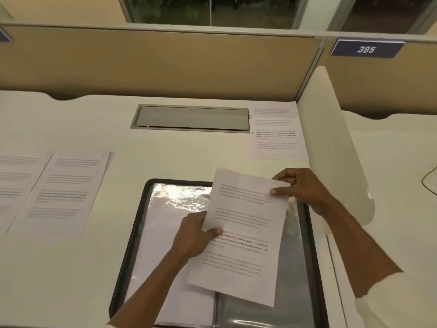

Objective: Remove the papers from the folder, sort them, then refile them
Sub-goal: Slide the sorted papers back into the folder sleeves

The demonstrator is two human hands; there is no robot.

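Note:
An open black-edged folder (132, 235) with shiny plastic sleeves lies on the white desk in front of me. Above it I hold one printed sheet (246, 223), tilted. My left hand (196, 235) pinches its left edge, thumb on top. My right hand (300, 188) pinches its upper right corner. Two printed sheets (61, 190) lie side by side on the desk at the left, the outer one cut off by the frame. Another printed sheet (275, 131) lies at the back right by the divider.
A grey cable hatch (191, 118) is set into the desk behind the folder. A tan partition (165, 65) closes the back. A white rounded divider (331, 143) stands on the right, with a blue sign reading 385 (366, 49) beyond it.

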